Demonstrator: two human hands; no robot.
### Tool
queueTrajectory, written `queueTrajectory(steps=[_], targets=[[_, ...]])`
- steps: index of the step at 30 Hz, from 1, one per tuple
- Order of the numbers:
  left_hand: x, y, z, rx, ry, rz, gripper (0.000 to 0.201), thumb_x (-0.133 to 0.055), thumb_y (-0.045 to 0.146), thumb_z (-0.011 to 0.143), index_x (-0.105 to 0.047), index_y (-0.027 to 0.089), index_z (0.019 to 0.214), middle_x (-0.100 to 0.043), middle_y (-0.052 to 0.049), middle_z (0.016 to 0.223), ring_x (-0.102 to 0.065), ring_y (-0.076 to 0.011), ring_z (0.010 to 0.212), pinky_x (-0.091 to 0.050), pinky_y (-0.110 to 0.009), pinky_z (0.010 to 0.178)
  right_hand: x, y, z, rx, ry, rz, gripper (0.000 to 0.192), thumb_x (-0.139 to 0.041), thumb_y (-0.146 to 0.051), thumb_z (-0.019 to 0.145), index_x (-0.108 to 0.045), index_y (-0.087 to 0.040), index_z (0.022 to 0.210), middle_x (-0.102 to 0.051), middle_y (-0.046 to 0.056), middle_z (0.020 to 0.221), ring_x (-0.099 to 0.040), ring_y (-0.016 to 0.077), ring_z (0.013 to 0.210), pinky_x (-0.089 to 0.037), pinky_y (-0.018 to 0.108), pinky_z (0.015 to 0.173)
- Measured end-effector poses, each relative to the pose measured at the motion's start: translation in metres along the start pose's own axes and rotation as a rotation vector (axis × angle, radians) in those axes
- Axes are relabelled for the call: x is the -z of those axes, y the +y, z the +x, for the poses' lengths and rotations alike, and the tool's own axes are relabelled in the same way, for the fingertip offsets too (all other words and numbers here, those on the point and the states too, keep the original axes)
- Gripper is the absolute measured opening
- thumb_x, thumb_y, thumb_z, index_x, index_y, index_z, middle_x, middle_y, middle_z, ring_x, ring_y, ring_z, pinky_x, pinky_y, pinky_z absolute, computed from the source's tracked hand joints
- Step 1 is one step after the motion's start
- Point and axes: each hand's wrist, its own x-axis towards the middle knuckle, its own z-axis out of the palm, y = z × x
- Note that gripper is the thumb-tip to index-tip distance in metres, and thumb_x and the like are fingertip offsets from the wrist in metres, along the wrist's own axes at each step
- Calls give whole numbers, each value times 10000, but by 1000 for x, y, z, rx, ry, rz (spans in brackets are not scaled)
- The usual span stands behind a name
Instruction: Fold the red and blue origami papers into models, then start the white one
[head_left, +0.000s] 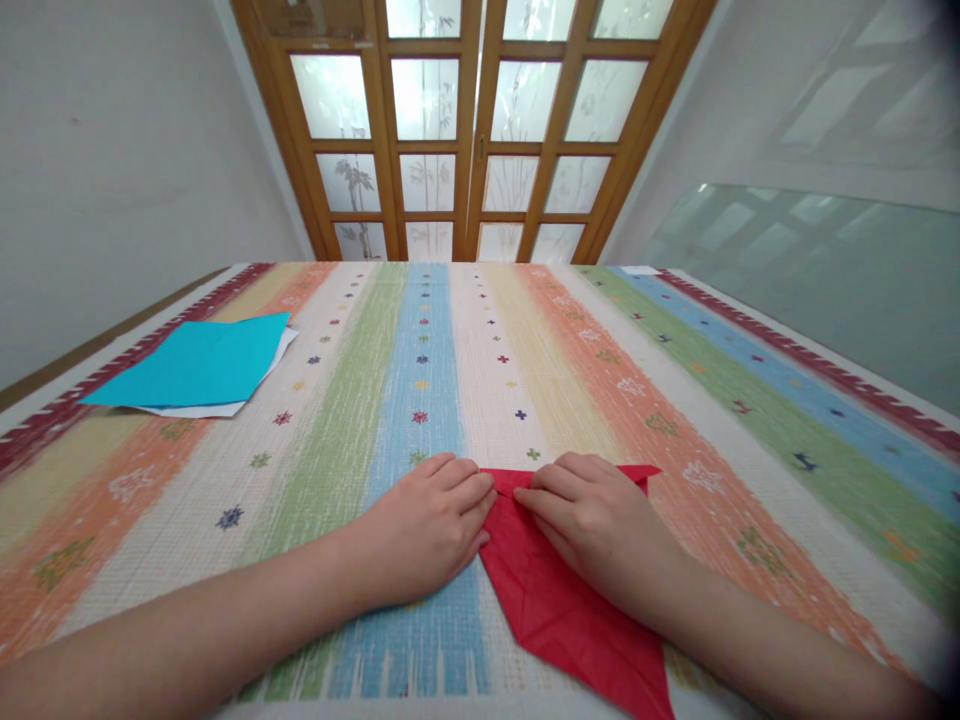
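A sheet of red folded paper [555,610] lies on the striped tablecloth near the front edge, with crease lines across it and a small point sticking out at its upper right. My left hand [442,520] grips its upper left corner, the fingers curled together at the edge. On the paper's upper part rests my right hand [600,515], fingers bent and pressed down close to the top edge. Both hands hide parts of the upper edge, and my right forearm covers some of the right side.
At the left of the table lies a blue sheet of paper [202,362] over white sheets. The striped tablecloth [337,450] covers the table. Beyond its far edge stand wooden doors with glass panes [480,130]. A glass panel [825,270] leans at the right wall.
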Motion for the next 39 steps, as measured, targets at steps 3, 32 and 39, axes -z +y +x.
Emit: queueTrajectory(steps=[3,32,39], targets=[[-1,0,-1,-8,5,2,338,-434,286,1022,-617,92,1229,-661,-113,1150,-581,-271,1080,-487,-458,970,0,1,0,1,-10,5,87,-734,-188,863,-731,-200,950,-685,41,837,-569,233,799,-433,388,738],[-4,-6,-5,62,-2,-80,409,-441,314,1014,-554,102,1346,-574,-134,1391,-505,-280,1292,-428,-473,1094,-2,6,-3,20,-18,65,112,-641,-150,925,-731,-186,982,-718,52,890,-619,224,881,-482,396,821],[-3,-6,-3,67,-43,-81,419,-409,314,1023,-540,106,1363,-575,-118,1397,-486,-283,1314,-409,-477,1108,-1,6,-3,11,-38,62,102,-666,-151,908,-725,-189,982,-716,52,910,-619,230,887,-489,404,823]])
